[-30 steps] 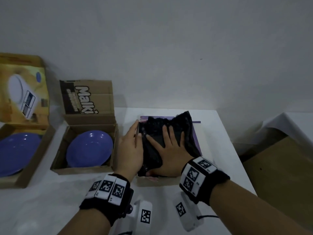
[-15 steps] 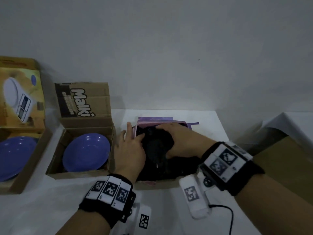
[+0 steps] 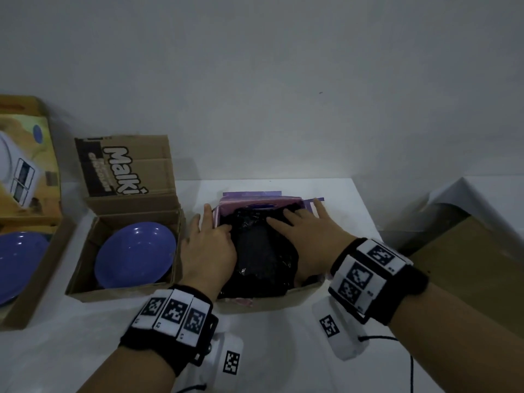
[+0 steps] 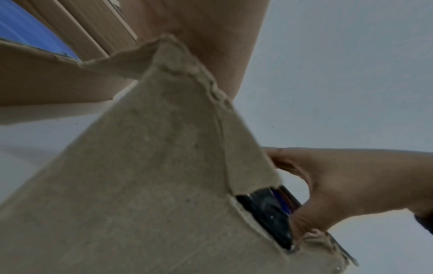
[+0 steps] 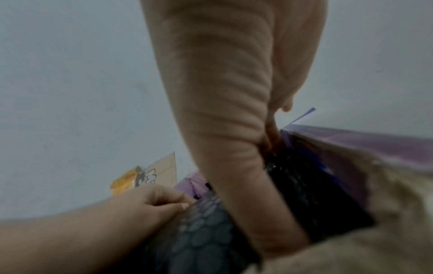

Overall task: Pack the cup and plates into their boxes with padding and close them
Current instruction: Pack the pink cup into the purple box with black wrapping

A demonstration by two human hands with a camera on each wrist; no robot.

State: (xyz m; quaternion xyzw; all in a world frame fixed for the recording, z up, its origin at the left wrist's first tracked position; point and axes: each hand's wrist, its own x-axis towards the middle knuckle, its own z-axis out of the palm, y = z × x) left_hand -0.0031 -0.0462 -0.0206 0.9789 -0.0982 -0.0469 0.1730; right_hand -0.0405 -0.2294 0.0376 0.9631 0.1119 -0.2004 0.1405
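Tucking black padding (image 3: 263,251) into the purple-lined box (image 3: 286,300) on the counter (image 3: 283,350); both grips flat, left hand (image 3: 208,251) and right hand (image 3: 309,236) pressing it. Cup presumably underneath, unseen. Next: fold flaps shut. Plates (image 3: 136,255) remain unpadded.

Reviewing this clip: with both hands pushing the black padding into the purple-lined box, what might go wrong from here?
1. The black padding bulges above the rim of the purple-lined box, so its flaps may not shut flat.
2. The box's near wall is torn, with padding showing through; pressing by the left hand and right hand may widen the tear.
3. Both blue plates lie uncovered in open boxes, with no padding visible over them.
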